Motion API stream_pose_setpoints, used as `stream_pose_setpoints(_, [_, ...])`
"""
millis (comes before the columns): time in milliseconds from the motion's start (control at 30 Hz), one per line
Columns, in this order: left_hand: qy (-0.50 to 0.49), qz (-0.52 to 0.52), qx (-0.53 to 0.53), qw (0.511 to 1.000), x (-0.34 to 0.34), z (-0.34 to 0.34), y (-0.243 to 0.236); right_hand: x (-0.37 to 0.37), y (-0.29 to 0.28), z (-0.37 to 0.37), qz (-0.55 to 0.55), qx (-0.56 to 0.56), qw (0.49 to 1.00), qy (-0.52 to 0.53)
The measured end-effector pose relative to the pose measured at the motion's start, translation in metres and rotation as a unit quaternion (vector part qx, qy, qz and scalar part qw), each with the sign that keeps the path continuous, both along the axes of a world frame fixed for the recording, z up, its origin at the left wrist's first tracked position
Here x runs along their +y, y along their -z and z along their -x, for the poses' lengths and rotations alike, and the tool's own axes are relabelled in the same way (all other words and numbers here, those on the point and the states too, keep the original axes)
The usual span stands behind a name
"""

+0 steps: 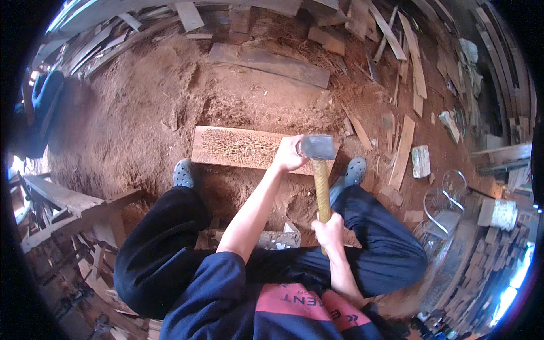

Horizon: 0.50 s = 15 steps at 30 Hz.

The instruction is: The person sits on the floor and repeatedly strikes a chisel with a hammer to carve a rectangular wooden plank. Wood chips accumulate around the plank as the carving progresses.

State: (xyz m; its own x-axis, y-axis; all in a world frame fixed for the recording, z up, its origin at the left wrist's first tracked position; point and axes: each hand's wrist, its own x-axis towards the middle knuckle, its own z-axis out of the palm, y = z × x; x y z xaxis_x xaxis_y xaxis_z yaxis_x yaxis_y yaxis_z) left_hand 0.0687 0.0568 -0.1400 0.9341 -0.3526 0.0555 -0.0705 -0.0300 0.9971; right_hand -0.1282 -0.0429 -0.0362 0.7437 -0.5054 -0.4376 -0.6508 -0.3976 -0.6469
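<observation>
- Currently the right hand (330, 228) is wrapped around the lower part of a hammer (321, 187), fingers closed on its yellowish handle; the grey metal head points away from the body, out beyond the hand.
- Left hand (290, 154) sits at the right-hand part of a wooden board (243, 148), just left of the hammer's head; its fingertips are partly hidden there, so I cannot tell whether they are together or pinching something.
- Board lies flat on the dirt ground (130, 124), crosswise in front of the person; most of its length stretches leftward from the left hand, and its far-right end shows beyond the hammer; its upper face is densely speckled with dark marks.
- Right hand is nearer the body than the board, apart from it; the hammer's head overlaps the board's right part in view, though whether they touch cannot be told.
- Grey clogs flank the board, the left clog (183, 173) near its left end, the right clog (355, 171) near its right; a long dark plank (272, 65) lies farther off; wood strips (403, 150) are scattered to the right, beside a whitish block (421, 161).
</observation>
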Motion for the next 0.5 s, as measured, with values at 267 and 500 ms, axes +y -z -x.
stream_pose_setpoints(267, [0.024, -0.053, 0.000, 0.998, 0.007, 0.000, 0.003, -0.006, -0.092, -0.030, -0.238, -0.167, 0.948, 0.131])
stream_pose_setpoints(500, [0.027, -0.040, -0.001, 0.999, 0.006, 0.000, 0.003, 0.004, -0.093, -0.031, -0.226, -0.327, 0.914, 0.077])
